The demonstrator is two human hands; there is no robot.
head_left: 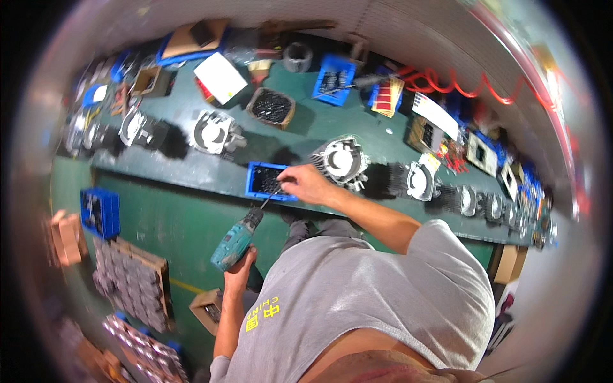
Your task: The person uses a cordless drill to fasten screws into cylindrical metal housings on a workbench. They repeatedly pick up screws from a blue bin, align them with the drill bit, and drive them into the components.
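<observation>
My left hand [240,263] is wrapped round the grip of a teal cordless drill [235,244], held in front of the bench edge. Its long thin bit [271,196] points up toward my right hand [305,184]. The fingers of that hand are pinched together at the bit's tip, over a blue bin [250,180] of small dark parts, probably screws. Whatever they pinch is too small to make out. Just beyond, to the right, a finned metal housing [343,159] with a round bright opening stands on the bench.
More metal housings [214,133] stand in a row along the green bench [182,167]. Behind them are a carton of dark screws [272,107], another blue bin [333,80] and a coiled red hose [447,86]. Lower left, a blue crate [100,212] and stacked grey parts [132,281] stand on the floor.
</observation>
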